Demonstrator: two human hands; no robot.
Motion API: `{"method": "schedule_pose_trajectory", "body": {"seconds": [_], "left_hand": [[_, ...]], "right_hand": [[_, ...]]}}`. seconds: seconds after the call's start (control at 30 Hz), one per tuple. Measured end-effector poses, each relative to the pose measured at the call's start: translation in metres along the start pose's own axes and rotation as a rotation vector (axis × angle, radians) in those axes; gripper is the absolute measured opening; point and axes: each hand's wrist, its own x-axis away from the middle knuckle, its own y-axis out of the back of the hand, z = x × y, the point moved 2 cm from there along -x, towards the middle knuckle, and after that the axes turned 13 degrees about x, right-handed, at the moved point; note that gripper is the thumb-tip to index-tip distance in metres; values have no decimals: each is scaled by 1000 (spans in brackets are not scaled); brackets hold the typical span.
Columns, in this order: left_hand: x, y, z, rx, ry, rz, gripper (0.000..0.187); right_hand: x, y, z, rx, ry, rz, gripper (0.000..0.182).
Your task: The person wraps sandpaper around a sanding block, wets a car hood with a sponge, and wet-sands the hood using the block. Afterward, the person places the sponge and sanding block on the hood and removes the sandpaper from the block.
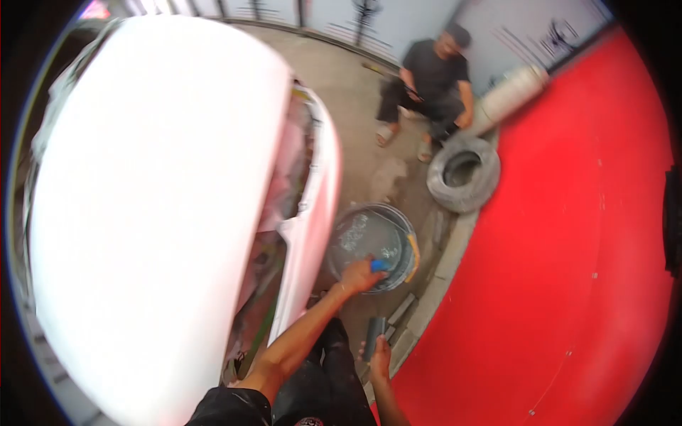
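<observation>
Apparently wets a blue piece [379, 265] pinched in left hand [359, 275] at mid-frame bucket [408, 231], clasps grey block [374, 336] in right hand [381, 353], lower centre, and needs a steady lift.

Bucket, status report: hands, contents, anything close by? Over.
Left hand over bucket, gripping blue item. Right hand holds grey block. Liquid in bucket. White bodywork close on left; tyre beyond.

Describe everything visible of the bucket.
The bucket is round, greyish and open, upright on the ground beside the white bodywork; its material is unclear. It holds cloudy water with glints. A yellow grip lies along its rim at picture right. The left hand holds a blue thing over it; contact with the water is unclear.
</observation>
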Motion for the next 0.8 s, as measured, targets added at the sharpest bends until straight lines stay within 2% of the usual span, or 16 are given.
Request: {"method": "schedule_pose_trajectory", "body": {"seconds": [0.07,0.13,0.17,0.2,0.23,0.27,0.33,0.37,0.4,0.47,0.53,0.57,0.6,0.67,0.8], "left_hand": [[63,29,-57,178,-93,-96,81],[132,78,-119,237,-190,-214,75],[165,109,-143,212,-293,-305,73],[198,139,-166,194,-385,-378,71],[228,172,-183,128,-430,-497,69],[256,206,-197,54,-479,-601,69],[315,276,-213,-128,-531,-847,68],[342,307,-212,-201,-523,-950,66],[367,338,-206,-285,-520,-1057,64],[415,393,-187,-388,-456,-1228,60],[458,439,-147,-483,-299,-1312,55],[480,459,-127,-528,-190,-1327,53],[501,482,-99,-556,-150,-1380,54],[540,513,-30,-573,-60,-1454,57],[656,549,64,-765,209,-1744,61]], "right_hand": [[6,-14,56,-26,90,66,59],[26,-46,140,4,162,136,58],[20,-61,169,15,268,305,64],[57,-99,225,-44,380,261,65],[64,-124,255,30,420,233,63],[69,-151,282,44,578,410,60],[110,-229,333,-52,696,559,42],[116,-272,346,113,812,597,38],[125,-316,358,270,937,633,33],[203,-395,372,586,1509,410,25],[273,-454,356,834,1716,298,23],[296,-481,347,834,1840,286,23],[314,-503,335,886,1903,330,37],[333,-526,303,824,2030,284,47],[337,-503,281,946,2122,211,53]]}}
